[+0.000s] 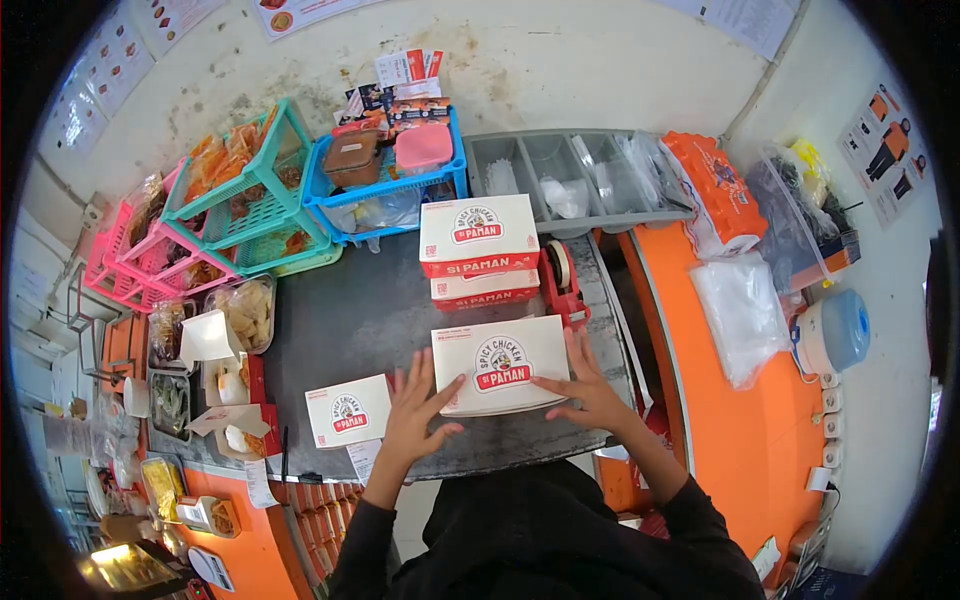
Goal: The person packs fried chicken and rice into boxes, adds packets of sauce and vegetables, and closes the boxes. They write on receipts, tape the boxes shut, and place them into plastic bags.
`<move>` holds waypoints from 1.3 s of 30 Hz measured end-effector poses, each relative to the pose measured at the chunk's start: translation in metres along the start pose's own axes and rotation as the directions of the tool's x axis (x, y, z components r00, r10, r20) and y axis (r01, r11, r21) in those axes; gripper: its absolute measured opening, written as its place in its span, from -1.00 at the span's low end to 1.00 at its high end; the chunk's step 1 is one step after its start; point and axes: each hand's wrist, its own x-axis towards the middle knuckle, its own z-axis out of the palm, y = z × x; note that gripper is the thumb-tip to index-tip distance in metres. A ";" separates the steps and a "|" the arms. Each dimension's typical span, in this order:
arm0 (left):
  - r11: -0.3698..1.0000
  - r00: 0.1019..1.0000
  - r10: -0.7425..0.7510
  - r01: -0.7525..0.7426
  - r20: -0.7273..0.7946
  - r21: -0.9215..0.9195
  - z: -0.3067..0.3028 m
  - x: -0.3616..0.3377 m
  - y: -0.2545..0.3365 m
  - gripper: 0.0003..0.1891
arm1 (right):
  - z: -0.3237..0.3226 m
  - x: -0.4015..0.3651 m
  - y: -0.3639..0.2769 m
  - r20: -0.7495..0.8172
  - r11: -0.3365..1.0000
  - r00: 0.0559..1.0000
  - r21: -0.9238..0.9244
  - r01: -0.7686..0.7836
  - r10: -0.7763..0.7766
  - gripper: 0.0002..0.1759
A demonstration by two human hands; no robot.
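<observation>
A closed white and red box [500, 365] with a chicken logo lies on the dark counter in front of me. My left hand [415, 415] is at its left side, fingers spread, with the thumb near the box's front. On the opposite side, my right hand [588, 393] has its fingers apart, some reaching the lid's edge. Neither hand is wrapped round the box. Behind it, similar boxes [480, 240] are stacked beside a red tape dispenser [564, 280]. To the left lies a smaller closed box [349, 411] with a paper slip [364, 458] at its front edge.
Open food boxes [232, 440] and plastic trays [242, 312] stand at the left. Teal baskets [250, 190], a blue basket [385, 190] and a grey divided tray [560, 180] line the back. Plastic bags [738, 315] lie on the orange surface at right.
</observation>
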 end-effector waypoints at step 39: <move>0.992 0.989 0.120 -0.116 -0.085 0.051 0.038 0.023 0.058 -0.55 | 0.076 0.000 -0.060 -0.197 0.335 0.399 0.888 -0.315 0.896 0.01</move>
